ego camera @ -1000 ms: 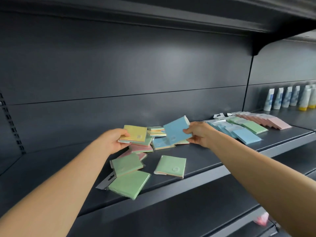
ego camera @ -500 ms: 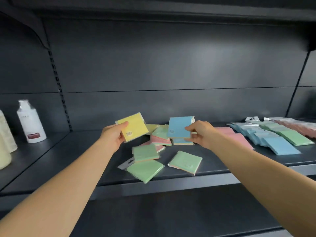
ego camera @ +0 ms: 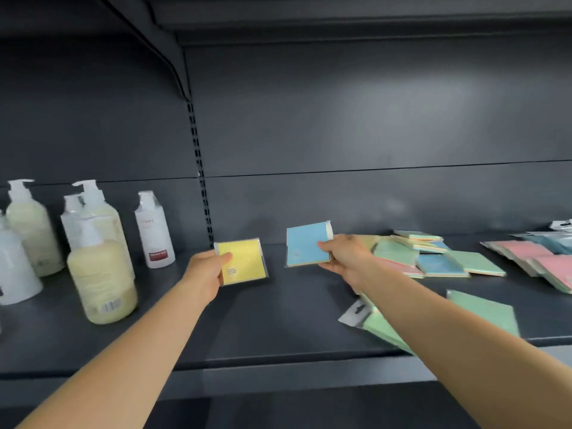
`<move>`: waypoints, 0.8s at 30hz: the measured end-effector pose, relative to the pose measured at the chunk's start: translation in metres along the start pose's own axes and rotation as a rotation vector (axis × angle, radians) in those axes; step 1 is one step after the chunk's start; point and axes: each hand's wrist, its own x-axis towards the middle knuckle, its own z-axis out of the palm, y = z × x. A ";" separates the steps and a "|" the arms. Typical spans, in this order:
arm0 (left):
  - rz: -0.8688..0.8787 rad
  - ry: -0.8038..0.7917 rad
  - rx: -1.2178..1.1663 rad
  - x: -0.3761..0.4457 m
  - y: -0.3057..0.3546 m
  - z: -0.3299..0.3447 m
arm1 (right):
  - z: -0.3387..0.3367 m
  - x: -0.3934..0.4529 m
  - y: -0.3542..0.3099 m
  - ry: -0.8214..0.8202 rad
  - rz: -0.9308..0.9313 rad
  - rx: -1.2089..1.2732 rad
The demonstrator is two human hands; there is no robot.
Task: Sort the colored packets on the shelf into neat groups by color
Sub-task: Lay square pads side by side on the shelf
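Nearest, at 4 o'clock, green packets (ego camera: 483, 311) lie at the front edge of the shelf (ego camera: 278, 323), partly hidden by the right forearm. Left hand (ego camera: 205, 274) grips a yellow packet (ego camera: 243, 261) by its left edge, held above bare shelf, now well left of the pile. Right hand (ego camera: 343, 257) pinches a blue packet (ego camera: 306, 244) by its right edge, likewise carried left since half a second ago. Mixed pile (ego camera: 427, 255) sits at 3 o'clock; pink packets (ego camera: 532, 257) beyond. Pump bottles (ego camera: 99, 274) at 9 o'clock, more of them visible than earlier.
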 end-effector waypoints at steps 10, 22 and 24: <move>0.137 -0.017 0.150 0.072 -0.034 -0.027 | 0.072 0.040 0.060 0.308 -0.071 -0.207; 0.286 -0.011 0.545 0.100 -0.050 -0.020 | 0.056 0.051 0.063 0.367 -0.132 -0.664; 0.279 -0.007 0.579 0.100 -0.051 -0.018 | 0.052 0.052 0.063 0.379 -0.121 -0.685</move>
